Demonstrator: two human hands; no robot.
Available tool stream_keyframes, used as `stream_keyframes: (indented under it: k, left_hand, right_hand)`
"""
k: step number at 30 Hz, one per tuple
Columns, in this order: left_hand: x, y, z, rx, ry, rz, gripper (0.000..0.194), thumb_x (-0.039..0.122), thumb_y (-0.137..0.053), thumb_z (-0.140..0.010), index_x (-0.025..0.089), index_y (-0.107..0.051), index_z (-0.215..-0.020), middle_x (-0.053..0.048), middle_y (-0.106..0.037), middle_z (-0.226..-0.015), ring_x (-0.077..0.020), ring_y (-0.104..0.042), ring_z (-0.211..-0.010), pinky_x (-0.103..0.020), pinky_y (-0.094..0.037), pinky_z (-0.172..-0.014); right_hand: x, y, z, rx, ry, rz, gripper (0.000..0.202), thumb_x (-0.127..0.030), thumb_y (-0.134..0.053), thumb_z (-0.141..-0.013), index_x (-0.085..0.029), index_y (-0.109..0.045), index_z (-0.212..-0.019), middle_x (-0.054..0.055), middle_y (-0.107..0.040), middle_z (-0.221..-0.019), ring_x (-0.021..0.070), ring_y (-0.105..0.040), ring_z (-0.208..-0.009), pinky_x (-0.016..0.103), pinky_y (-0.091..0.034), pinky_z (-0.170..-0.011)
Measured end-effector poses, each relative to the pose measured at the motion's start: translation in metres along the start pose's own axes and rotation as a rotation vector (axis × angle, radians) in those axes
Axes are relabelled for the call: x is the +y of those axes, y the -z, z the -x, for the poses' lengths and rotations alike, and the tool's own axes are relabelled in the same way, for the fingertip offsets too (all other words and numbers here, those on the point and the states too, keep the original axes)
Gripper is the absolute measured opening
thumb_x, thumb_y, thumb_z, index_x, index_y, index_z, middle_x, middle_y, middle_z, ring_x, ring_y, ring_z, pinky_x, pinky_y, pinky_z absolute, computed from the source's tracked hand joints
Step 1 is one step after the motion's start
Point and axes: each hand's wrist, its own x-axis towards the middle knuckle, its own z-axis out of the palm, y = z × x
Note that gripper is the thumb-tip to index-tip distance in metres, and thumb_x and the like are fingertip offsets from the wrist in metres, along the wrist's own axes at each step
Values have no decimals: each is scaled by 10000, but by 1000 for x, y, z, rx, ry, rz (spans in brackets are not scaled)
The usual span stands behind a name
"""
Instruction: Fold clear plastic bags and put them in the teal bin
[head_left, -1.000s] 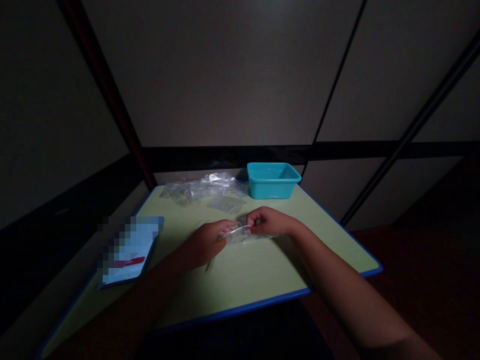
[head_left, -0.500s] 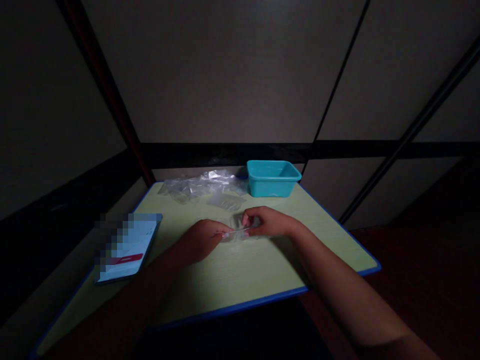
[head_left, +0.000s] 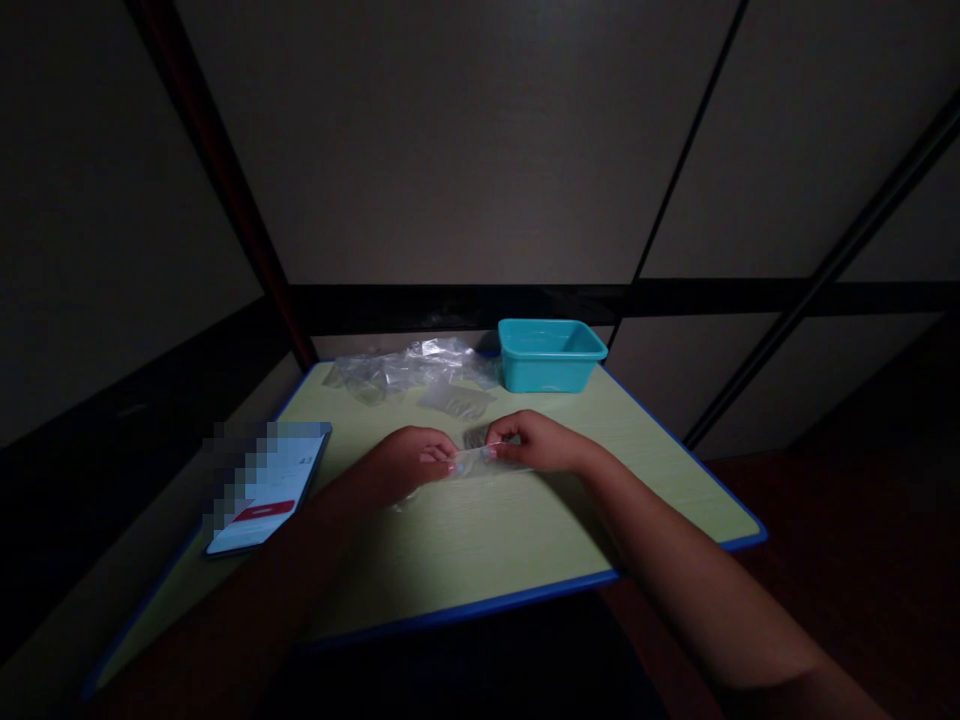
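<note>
Between my hands a clear plastic bag (head_left: 471,462) is stretched, low over the middle of the table. My left hand (head_left: 420,458) pinches its left side between thumb and fingers. At the right, my right hand (head_left: 529,440) grips the bag's upper edge with thumb and bent forefinger. Just behind the bag a small dark greyish patch shows by the right fingers; what it is I cannot make out. Farther back lies another flat clear bag (head_left: 456,400), apart from both hands.
Crumpled clear plastic bags (head_left: 405,368) lie along the back of the pale green table (head_left: 450,560), which has a blue rim. A turquoise basin (head_left: 551,372) stands at the back right. To the left rests a tablet (head_left: 262,490) with its screen lit. Panelled walls rise behind.
My left hand has turned and risen slightly, its fingers now showing. The bag's edge between my hands is raised and faces me more. The view has shifted a little.
</note>
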Motion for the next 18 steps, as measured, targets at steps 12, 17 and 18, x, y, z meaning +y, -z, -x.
stream_keyframes:
  k: [12, 17, 18]
  left_hand:
    - [-10, 11, -1, 41, -20, -35, 304, 384, -587, -651, 152, -593, -848, -14, -646, -653, -174, -604, -609, -278, -436, -569]
    - [-9, 11, 0, 87, -39, -127, 313, 416, -579, -675, 150, -597, -839, -4, -615, -600, -177, -590, -597, -268, -414, -544]
    - [-9, 11, 0, 85, -35, -139, 306, 413, -578, -680, 148, -597, -833, -7, -616, -602, -179, -592, -601, -270, -418, -552]
  right_hand:
    - [10, -5, -4, 103, -16, 76, 219, -289, -453, -826, -141, -534, -687, -12, -488, -606, 98, -399, -584, 212, -320, -554]
    - [9, -5, -5, 123, -22, 148, 177, -235, -468, -812, -138, -555, -691, -13, -505, -616, 94, -407, -588, 212, -322, -565]
    - [8, -5, -5, 120, -22, 151, 168, -227, -472, -809, -136, -561, -699, -12, -512, -621, 94, -415, -589, 212, -324, -566]
